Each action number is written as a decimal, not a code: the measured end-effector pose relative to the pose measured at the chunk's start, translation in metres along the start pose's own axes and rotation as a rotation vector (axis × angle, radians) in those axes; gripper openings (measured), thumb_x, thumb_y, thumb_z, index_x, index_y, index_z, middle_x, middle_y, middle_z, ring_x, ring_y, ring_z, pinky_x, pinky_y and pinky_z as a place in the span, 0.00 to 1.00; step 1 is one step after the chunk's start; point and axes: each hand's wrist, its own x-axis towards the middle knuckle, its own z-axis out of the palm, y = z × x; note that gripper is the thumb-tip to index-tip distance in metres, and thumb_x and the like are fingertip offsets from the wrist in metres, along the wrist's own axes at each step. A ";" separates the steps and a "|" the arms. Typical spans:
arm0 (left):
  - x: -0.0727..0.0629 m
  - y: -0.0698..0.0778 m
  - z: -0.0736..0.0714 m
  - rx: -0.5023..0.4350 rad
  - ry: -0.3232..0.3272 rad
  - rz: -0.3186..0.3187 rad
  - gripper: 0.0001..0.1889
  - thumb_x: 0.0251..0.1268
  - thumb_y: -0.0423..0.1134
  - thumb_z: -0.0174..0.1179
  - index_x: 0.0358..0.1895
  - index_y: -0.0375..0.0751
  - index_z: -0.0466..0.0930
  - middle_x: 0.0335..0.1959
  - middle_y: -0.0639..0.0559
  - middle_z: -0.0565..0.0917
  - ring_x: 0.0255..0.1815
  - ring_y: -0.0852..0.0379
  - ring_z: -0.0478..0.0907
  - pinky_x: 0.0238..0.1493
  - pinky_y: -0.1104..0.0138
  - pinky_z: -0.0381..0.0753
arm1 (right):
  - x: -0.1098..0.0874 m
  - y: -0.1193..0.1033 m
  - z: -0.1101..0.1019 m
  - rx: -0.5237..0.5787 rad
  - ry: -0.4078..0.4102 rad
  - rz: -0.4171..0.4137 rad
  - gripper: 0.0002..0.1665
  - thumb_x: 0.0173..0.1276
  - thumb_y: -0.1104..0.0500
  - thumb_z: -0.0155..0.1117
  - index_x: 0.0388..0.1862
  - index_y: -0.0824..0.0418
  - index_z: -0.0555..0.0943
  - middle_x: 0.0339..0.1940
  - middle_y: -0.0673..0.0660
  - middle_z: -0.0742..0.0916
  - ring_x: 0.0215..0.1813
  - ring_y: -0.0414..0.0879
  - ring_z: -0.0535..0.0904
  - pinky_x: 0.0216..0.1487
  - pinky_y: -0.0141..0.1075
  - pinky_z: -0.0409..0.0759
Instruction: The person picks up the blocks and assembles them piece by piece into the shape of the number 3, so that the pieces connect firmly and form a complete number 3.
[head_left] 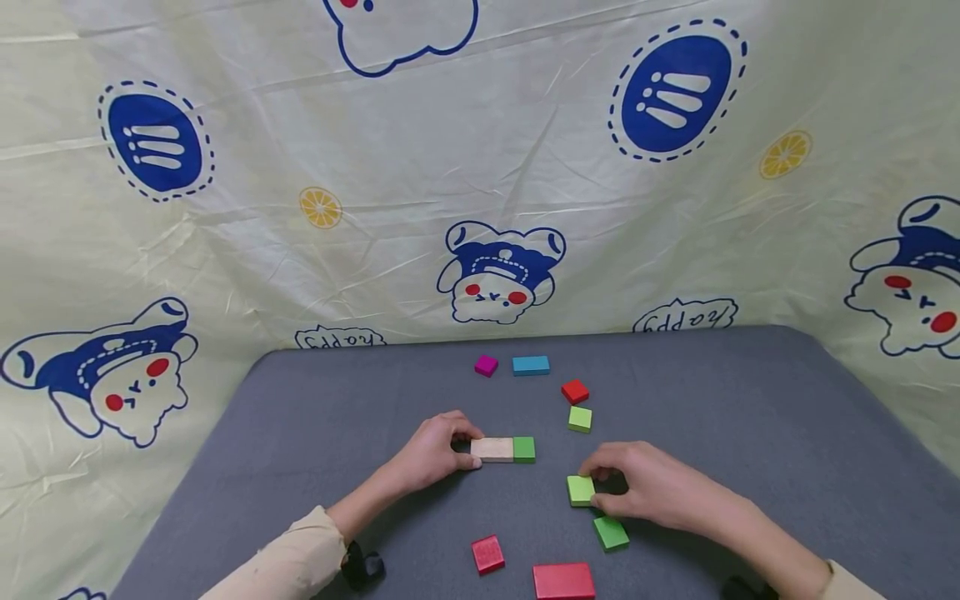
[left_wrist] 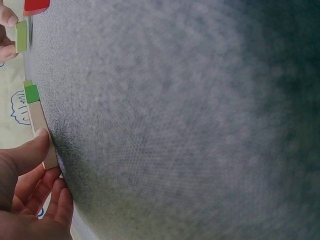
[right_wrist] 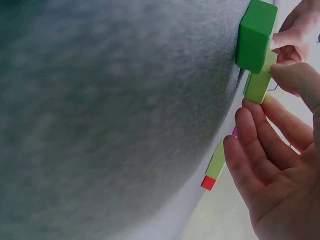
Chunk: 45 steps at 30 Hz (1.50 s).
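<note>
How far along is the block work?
Seemingly done: wooden block and green block sit end to end. In hand: left hand holds the wooden block; right hand pinches a lime block. Probably remaining: blue block and large red block, both apart from that pair.

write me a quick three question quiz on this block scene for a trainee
1. What does the right hand pinch?
2. Fill in: the left hand holds the pale block at one end, and a ____ sits at its other end.
3. True or false: the blue block lies farther from the person than both hands.

Key:
1. A light green block.
2. green block.
3. True.
</note>
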 end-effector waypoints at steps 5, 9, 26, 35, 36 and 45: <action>0.000 0.000 0.000 -0.002 -0.003 0.001 0.12 0.58 0.34 0.71 0.46 0.40 0.86 0.38 0.57 0.78 0.42 0.55 0.75 0.48 0.62 0.75 | 0.008 -0.007 0.001 -0.062 0.013 -0.007 0.13 0.61 0.54 0.71 0.46 0.48 0.84 0.38 0.36 0.81 0.40 0.34 0.75 0.43 0.37 0.77; 0.001 0.000 0.000 -0.002 -0.001 0.004 0.12 0.58 0.34 0.71 0.45 0.41 0.86 0.38 0.57 0.78 0.42 0.55 0.75 0.47 0.63 0.75 | 0.014 -0.012 0.003 -0.076 0.019 -0.037 0.14 0.61 0.54 0.72 0.46 0.49 0.84 0.38 0.37 0.81 0.40 0.35 0.75 0.43 0.39 0.77; 0.000 0.000 0.001 0.001 0.013 0.004 0.11 0.57 0.33 0.71 0.44 0.41 0.86 0.38 0.57 0.78 0.41 0.57 0.75 0.47 0.63 0.75 | 0.038 -0.027 0.019 -0.133 0.033 -0.034 0.14 0.60 0.55 0.72 0.45 0.52 0.84 0.35 0.40 0.79 0.37 0.36 0.73 0.40 0.39 0.76; 0.000 0.001 0.001 0.009 0.014 -0.003 0.11 0.57 0.34 0.72 0.44 0.42 0.87 0.37 0.57 0.78 0.41 0.57 0.75 0.46 0.64 0.75 | 0.045 -0.032 0.025 -0.121 0.020 0.021 0.16 0.60 0.53 0.73 0.47 0.52 0.85 0.36 0.41 0.81 0.38 0.37 0.73 0.41 0.38 0.77; 0.000 0.000 0.001 0.011 0.014 -0.004 0.11 0.57 0.34 0.72 0.44 0.42 0.87 0.37 0.57 0.78 0.41 0.57 0.74 0.47 0.64 0.75 | 0.046 -0.033 0.025 -0.119 0.021 0.024 0.16 0.60 0.54 0.73 0.47 0.53 0.85 0.36 0.41 0.81 0.38 0.38 0.73 0.41 0.38 0.77; 0.000 -0.001 0.001 0.013 0.016 0.001 0.12 0.57 0.34 0.72 0.45 0.42 0.86 0.38 0.57 0.79 0.42 0.57 0.75 0.47 0.63 0.74 | 0.046 -0.035 0.026 -0.125 0.047 0.039 0.15 0.60 0.53 0.74 0.46 0.51 0.85 0.41 0.42 0.83 0.43 0.38 0.76 0.48 0.43 0.79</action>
